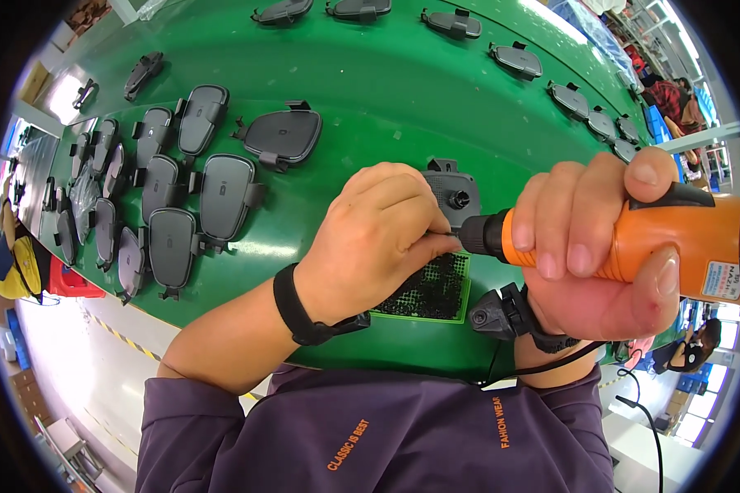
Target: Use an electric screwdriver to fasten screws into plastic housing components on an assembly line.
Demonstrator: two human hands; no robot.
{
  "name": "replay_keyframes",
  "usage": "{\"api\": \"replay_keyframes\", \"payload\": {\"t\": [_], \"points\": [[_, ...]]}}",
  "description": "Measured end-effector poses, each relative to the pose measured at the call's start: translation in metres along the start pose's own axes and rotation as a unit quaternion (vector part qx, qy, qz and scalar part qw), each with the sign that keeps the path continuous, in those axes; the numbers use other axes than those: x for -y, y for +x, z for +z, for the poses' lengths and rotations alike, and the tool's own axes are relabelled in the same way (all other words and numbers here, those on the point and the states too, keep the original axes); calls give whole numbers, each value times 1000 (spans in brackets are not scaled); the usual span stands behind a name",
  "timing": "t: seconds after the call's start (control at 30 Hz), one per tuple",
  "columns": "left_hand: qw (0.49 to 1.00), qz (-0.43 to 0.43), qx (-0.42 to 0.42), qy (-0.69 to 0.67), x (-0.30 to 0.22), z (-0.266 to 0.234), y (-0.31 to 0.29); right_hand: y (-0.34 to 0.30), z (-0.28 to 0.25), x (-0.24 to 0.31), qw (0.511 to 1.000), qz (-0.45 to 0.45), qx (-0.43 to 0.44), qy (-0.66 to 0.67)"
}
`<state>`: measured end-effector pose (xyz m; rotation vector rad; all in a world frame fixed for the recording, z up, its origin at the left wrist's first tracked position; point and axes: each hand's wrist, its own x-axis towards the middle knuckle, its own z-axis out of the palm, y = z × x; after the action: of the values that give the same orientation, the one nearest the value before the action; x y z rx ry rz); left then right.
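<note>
My right hand (pixel 596 238) is wrapped around an orange electric screwdriver (pixel 691 234), whose black nose (pixel 483 235) points left. My left hand (pixel 378 234) is closed in a pinch right at the screwdriver's tip. Whatever sits between those fingertips is too small or hidden to make out. Below the fingers lies a bright green tray (pixel 466 306) filled with small black screws (pixel 427 292). Just beyond the tip rests a dark grey phone holder (pixel 462 182), its back with a round black knob facing up, partly covered by my left hand.
Many dark phone holders lie on the green table (pixel 345 107): a cluster at left, including one large holder (pixel 226 197), and a row along the far edge (pixel 452 25). A black cable (pixel 551 361) runs by my right forearm. Other people (pixel 691 349) are at the right.
</note>
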<state>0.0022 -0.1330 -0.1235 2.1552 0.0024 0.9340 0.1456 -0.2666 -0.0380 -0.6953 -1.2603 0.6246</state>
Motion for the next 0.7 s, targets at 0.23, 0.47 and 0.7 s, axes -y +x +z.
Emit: {"api": "replay_keyframes", "payload": {"t": [0.23,0.47,0.7], "points": [[997,-15,10,-72,3,-1,4,3,-1,-2,999,-16,22,-18],[994,19,29,-100,7,-3,6,0,-1,4,998,1,27,-51],[999,-30,3,31,-7,-4,13,-2,-10,1,990,-11,-105,-95]]}}
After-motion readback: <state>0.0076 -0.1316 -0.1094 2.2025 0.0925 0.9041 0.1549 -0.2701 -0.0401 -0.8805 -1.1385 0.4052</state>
